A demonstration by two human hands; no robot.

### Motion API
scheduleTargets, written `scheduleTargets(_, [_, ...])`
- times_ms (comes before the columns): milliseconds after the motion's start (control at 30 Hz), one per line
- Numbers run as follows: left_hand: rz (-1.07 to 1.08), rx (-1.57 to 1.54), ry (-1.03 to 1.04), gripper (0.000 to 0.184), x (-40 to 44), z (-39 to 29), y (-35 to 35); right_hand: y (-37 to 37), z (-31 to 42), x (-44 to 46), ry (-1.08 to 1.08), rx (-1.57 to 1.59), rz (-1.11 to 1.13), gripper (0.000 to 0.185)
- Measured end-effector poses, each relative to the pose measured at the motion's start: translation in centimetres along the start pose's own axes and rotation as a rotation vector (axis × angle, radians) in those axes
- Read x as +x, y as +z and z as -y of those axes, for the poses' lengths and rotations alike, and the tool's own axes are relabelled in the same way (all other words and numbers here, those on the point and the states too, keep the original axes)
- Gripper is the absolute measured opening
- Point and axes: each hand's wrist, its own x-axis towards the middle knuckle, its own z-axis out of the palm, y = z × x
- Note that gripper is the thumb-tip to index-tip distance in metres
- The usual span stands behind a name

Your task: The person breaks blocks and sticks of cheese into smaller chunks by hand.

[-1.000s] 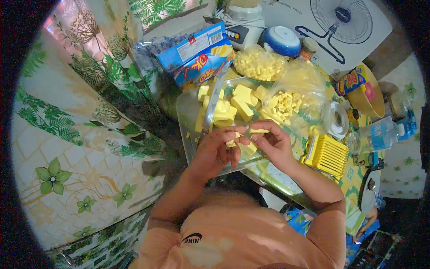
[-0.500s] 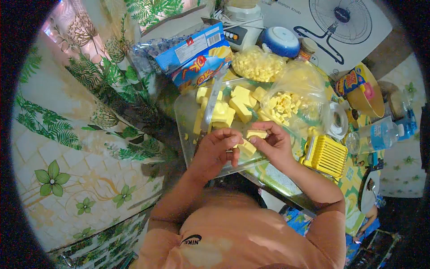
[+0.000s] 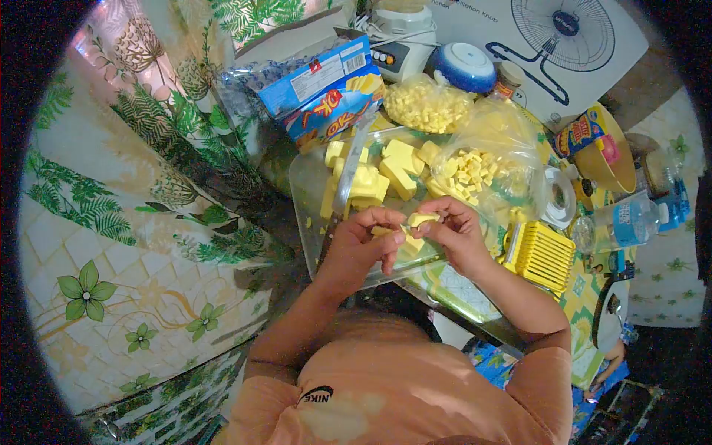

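Note:
In my right hand (image 3: 458, 236) a small pale yellow stick (image 3: 423, 219), which looks like cheese, is pinched between thumb and fingers. My left hand (image 3: 361, 248) is closed beside it, its fingertips close to the stick. A bit of yellow shows at the left thumb; whether it is held cannot be seen. Below the hands, another yellow piece (image 3: 410, 245) lies on the clear plastic tray (image 3: 302, 211). Larger yellow blocks (image 3: 400, 167) sit in the tray beyond. A long knife (image 3: 349, 172) leans against the blocks, just beyond my left hand.
Beyond the tray are a bag of yellow cubes (image 3: 428, 104), an open clear bag with cut pieces (image 3: 475, 174) and a blue box (image 3: 334, 111). On the right are a yellow slotted tool (image 3: 541, 256), a tape roll (image 3: 558, 199) and a water bottle (image 3: 627, 225). A curtain (image 3: 178, 148) hangs left.
The yellow stick in my right hand has tilted and moved slightly left. My left fingers have shifted a little toward it. The knife and blocks stay where they were.

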Motion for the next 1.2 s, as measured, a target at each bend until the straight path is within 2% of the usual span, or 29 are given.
scheduleTargets(333, [-0.022, 0.060, 0.038, 0.021, 0.0, 0.5, 0.2, 0.6, 0.3, -0.5, -0.076, -0.046, 0.113, 0.021])
scheduleTargets(533, [-0.032, 0.099, -0.004, 0.019, 0.1, 0.7, -0.2, 0.8, 0.6, -0.6, -0.032, -0.089, 0.064, 0.021])
scheduleTargets(767, [-0.050, -0.055, -0.110, 0.024, 0.1, 0.3, -0.2, 0.2, -0.2, -0.6, -0.033, -0.185, 0.011, 0.020])
scheduleTargets(933, [-0.097, -0.191, -0.224, 0.023, 0.2, -0.5, -0.1, 0.6, -0.2, -0.3, -0.069, -0.110, -0.026, 0.021])
scheduleTargets(1200, [-0.067, -0.220, -0.227, 0.022, 0.1, -0.6, -0.2, 0.5, 0.0, -0.4, -0.060, -0.089, -0.005, 0.024])
